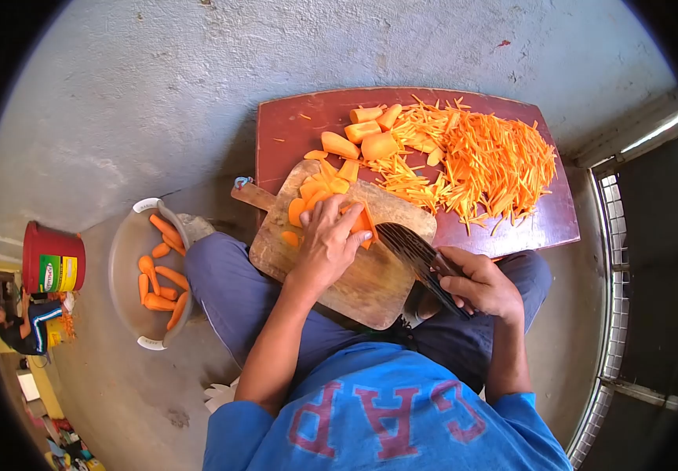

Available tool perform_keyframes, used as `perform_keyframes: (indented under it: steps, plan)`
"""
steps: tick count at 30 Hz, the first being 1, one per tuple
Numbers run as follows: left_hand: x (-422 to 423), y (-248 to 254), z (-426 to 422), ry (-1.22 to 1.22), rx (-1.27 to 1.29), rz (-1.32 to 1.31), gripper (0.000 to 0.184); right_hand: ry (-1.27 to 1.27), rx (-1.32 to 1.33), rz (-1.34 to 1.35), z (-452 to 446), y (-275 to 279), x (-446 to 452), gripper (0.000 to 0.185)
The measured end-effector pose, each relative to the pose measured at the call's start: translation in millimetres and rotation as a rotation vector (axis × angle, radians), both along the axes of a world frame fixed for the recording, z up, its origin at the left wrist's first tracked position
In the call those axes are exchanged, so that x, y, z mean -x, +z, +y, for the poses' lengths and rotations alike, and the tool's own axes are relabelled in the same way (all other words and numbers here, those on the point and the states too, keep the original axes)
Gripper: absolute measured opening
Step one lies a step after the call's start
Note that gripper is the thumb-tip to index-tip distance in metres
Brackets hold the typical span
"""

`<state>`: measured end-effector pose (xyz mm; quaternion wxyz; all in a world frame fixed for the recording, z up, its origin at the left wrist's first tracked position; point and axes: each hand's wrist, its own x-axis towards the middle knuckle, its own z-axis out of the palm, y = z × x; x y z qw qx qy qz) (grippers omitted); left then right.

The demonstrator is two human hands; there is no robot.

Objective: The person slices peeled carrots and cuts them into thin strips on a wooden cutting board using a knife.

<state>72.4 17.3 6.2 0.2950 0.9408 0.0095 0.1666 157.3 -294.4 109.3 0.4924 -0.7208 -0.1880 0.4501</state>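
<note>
My left hand [327, 242] presses a stack of carrot slices [364, 224] onto the wooden cutting board [362, 290], its fingers bent over them. In my right hand [482, 284] is a knife [408, 247] with a broad dark blade, closed around the handle. The blade's tip end lies beside the carrot stack, by my left fingertips. More flat carrot slices [295, 212] rest on the board left of my hand. Beyond the board, thick carrot chunks [379, 146] and a large heap of carrot strips [496, 165] lie on the red table [300, 125].
A grey basin [123, 275] with several peeled carrots [148, 271] stands on the floor at left. Farther left are a red bucket [34, 255] and another person [37, 326]. A pale blue wall [276, 47] rises behind the table; a dark grated door [653, 275] is at right.
</note>
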Motion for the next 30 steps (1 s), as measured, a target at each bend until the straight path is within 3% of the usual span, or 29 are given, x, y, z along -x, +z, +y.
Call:
perform_keyframes:
  steps: [3, 9, 18, 21, 26, 30]
  plan:
    - [2.0, 2.3, -1.8, -0.052, -0.099, 0.029, 0.056, -0.069, -0.054, 0.122, -10.8, -7.9, 1.6, 0.039]
    - [3.6, 13.1, 4.9, -0.094, -0.015, 0.133, 0.073, -0.187, -0.091, 0.069, -31.6, -19.1, 6.1, 0.043]
    - [-7.0, 10.0, -10.5, -0.024, 0.130, 0.090, 0.084, -0.161, -0.028, -0.407, 29.9, -31.7, 34.7, 0.055]
    - [-9.4, 1.7, -18.9, -0.002, 0.121, 0.050, 0.084, -0.137, -0.050, -0.406, 37.4, -37.6, 36.4, 0.055]
    - [3.4, -7.1, -17.7, -0.022, 0.149, -0.019, 0.071, -0.163, -0.049, -0.146, 27.0, -28.7, 37.1, 0.057]
    - [14.1, -13.7, -18.9, -0.043, 0.084, -0.032, 0.062, -0.218, -0.055, -0.152, 21.5, -30.0, 44.4, 0.058]
